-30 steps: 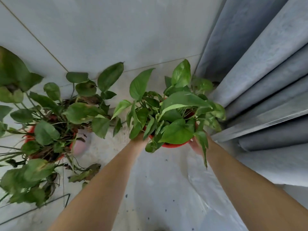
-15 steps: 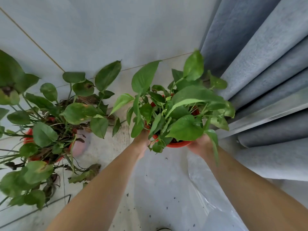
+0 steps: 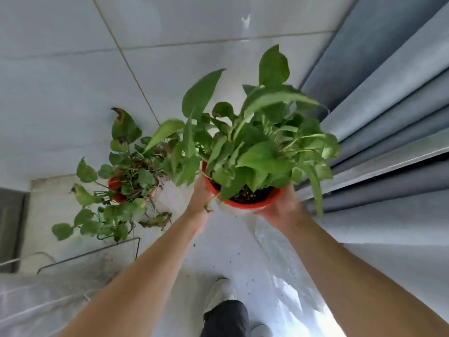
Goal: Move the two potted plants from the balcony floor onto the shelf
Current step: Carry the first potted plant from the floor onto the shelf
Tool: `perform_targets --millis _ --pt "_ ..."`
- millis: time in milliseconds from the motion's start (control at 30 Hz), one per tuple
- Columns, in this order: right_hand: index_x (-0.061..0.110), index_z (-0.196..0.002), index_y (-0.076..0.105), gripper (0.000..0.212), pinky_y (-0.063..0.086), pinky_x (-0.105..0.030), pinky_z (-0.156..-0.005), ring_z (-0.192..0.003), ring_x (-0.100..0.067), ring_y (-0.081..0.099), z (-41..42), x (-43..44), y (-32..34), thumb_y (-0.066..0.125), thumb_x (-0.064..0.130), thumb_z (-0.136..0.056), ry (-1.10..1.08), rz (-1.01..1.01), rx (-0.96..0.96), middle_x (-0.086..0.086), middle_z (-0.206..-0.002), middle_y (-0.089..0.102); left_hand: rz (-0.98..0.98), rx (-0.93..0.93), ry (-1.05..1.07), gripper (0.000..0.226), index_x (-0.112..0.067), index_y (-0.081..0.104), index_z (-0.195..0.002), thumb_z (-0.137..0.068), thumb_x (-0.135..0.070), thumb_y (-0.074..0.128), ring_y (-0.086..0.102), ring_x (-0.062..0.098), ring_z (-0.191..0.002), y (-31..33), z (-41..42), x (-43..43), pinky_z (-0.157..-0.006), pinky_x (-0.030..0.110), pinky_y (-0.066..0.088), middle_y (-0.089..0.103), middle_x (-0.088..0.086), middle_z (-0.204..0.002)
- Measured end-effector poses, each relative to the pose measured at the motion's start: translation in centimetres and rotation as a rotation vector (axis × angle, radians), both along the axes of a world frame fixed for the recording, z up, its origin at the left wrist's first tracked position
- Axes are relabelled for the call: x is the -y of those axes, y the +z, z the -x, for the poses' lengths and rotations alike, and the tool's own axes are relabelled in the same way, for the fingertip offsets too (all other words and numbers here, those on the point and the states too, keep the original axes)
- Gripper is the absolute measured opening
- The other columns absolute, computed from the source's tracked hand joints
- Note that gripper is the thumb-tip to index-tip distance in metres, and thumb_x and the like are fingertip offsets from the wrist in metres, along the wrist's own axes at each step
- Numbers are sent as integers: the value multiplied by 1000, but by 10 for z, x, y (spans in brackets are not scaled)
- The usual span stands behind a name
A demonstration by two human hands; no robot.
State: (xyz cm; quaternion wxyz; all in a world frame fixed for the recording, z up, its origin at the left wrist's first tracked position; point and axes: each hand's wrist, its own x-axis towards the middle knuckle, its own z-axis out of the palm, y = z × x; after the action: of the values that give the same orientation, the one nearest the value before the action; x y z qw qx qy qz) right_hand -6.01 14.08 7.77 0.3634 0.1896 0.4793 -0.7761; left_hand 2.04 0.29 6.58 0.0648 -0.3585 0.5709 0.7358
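Grey curtain (image 3: 393, 98) fills right side of frame. Two potted plants: held plant (image 3: 245, 200) at centre, off floor; second plant (image 3: 116, 188) left of centre on tiled floor (image 3: 223, 259). Left hand (image 3: 200, 195) and right hand (image 3: 279, 210) clasp held plant's red pot from both sides. One shoe (image 3: 218, 295) bottom centre.

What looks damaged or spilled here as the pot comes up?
Dark crumbs, likely soil, speckle the floor below the lifted pot held in both hands. The second plant, still down on the left, has a brown, scorched leaf tip and a wilted leaf lying on the floor.
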Motion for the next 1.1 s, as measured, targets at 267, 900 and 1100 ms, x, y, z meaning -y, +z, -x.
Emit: perform_targets --millis 267,900,1100 --pt "28 -128 59 56 34 -66 -102 -129 -33 47 -27 25 108 36 58 -87 192 -39 54 -2 -139 57 21 -131 131 38 -47 42 -131 -94 -55 36 54 -1 -106 132 -45 26 -82 45 50 57 -15 -128" --pt "32 -97 68 38 32 -67 -102 -129 -28 43 -212 74 308 34 50 -91 394 -47 8 1 -127 59 105 -146 282 59 -45 48 -125 -77 -76 33 57 7 -103 326 -257 55 -63 32 53 59 -18 -116" --pt "30 -100 66 36 37 -60 -92 -125 -28 45 -290 81 355 36 47 -92 340 -73 -32 1 -127 59 139 -179 253 20 -65 60 -77 -83 -65 41 53 0 -91 378 -333 62 -55 27 52 64 -42 -73"
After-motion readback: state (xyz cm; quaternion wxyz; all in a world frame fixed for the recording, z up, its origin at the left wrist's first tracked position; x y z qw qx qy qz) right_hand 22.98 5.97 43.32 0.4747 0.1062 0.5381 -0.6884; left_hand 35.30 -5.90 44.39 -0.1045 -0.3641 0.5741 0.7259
